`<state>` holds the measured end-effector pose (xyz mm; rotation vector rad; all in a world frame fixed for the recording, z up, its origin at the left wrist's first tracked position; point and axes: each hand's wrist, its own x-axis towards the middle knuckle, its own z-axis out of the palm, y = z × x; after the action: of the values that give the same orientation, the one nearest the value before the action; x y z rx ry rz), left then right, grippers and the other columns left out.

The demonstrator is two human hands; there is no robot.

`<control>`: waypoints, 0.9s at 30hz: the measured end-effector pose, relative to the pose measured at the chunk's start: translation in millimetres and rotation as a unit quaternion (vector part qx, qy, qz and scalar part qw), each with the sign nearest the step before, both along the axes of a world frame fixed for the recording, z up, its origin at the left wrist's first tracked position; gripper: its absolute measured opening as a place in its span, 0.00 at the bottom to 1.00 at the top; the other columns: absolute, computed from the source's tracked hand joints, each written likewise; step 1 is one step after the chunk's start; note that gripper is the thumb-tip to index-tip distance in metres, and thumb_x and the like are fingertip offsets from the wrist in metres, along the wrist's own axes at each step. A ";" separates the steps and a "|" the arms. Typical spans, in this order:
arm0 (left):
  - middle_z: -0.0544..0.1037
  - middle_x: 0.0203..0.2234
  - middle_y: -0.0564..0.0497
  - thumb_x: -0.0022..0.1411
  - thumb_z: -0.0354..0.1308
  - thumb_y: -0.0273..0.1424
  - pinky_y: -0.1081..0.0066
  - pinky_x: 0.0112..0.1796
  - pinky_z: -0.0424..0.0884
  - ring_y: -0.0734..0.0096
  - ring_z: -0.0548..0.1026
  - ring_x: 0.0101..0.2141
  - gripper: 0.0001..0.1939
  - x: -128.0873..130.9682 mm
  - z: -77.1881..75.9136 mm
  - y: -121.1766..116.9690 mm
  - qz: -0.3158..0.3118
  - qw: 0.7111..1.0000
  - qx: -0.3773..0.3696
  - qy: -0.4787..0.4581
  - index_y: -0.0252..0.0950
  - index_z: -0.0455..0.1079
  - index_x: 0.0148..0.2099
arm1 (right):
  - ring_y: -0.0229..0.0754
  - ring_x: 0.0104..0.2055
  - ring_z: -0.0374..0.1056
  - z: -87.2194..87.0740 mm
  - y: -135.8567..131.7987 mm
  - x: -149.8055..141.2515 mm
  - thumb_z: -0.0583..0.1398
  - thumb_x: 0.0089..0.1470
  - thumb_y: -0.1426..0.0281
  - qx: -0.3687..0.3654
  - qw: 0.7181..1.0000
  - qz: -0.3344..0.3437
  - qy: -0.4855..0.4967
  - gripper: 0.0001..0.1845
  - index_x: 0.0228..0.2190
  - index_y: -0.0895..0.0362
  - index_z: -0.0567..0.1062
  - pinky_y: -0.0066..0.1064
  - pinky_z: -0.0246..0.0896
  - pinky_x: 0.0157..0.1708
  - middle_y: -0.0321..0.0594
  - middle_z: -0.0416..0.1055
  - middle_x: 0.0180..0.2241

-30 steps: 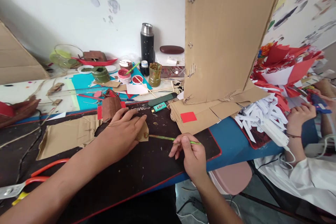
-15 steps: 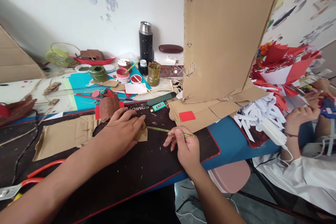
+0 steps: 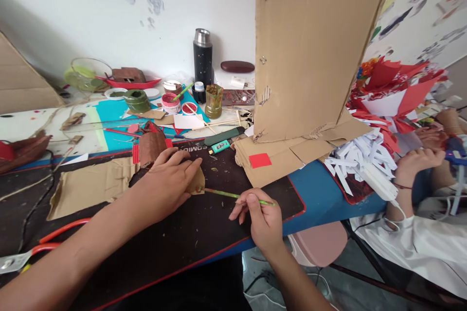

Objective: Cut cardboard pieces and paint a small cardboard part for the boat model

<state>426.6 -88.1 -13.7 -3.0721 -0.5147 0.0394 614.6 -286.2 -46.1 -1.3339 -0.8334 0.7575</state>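
Note:
My left hand (image 3: pixel 170 177) lies over a small piece of cardboard (image 3: pixel 198 183), holding it down on the dark mat with fingers and thumb. Most of that piece is hidden under the hand. Between the thumb and fingers of my right hand (image 3: pixel 261 216) is a thin green paintbrush (image 3: pixel 226 194). Its brownish tip reaches the right edge of the cardboard piece. Just behind my left hand stands a brown curved model part (image 3: pixel 151 146) with red strips at its sides.
A flat cardboard sheet (image 3: pixel 91 184) and red-handled scissors (image 3: pixel 44 249) lie left. Behind stand a green paint jar (image 3: pixel 137 103), a pink paint jar (image 3: pixel 170 104) and a black thermos (image 3: pixel 203 60). A tall cardboard panel (image 3: pixel 310 48) stands right, near white paper strips (image 3: pixel 365 158) and another person's hands.
My right hand has moved slightly down and right with the paintbrush, and its tip has shifted from beside my left fingertips to the cardboard's lower edge. My left hand stays nearly in place.

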 end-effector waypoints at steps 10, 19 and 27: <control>0.82 0.61 0.32 0.65 0.63 0.31 0.43 0.70 0.58 0.38 0.72 0.65 0.36 -1.3 -1.8 0.3 0.000 1.000 0.001 0.003 0.25 0.69 0.74 | 0.42 0.23 0.79 1.7 4.6 3.7 0.59 0.76 0.49 -0.004 0.999 -0.020 -0.027 0.26 0.34 0.55 0.81 0.28 0.68 0.21 0.41 0.81 0.23; 0.83 0.60 0.32 0.64 0.64 0.30 0.43 0.69 0.59 0.38 0.71 0.66 0.36 -3.2 -1.3 -1.9 0.009 1.000 -0.012 -0.011 0.27 0.71 0.73 | 0.42 0.24 0.80 1.9 5.5 -2.1 0.59 0.77 0.51 -0.002 1.000 0.007 -0.012 0.25 0.35 0.55 0.81 0.27 0.69 0.21 0.40 0.81 0.23; 0.83 0.61 0.32 0.63 0.67 0.29 0.42 0.69 0.58 0.37 0.72 0.66 0.35 -5.2 -1.9 2.2 0.013 1.000 -0.018 -0.016 0.29 0.72 0.72 | 0.42 0.23 0.80 0.7 -1.7 -4.8 0.59 0.77 0.51 -0.003 1.000 0.003 0.005 0.25 0.34 0.55 0.81 0.26 0.68 0.21 0.40 0.81 0.23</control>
<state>421.4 -86.0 -15.6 -3.1054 -0.5601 0.0011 609.8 -287.9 -45.4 -1.3329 -0.8273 0.7714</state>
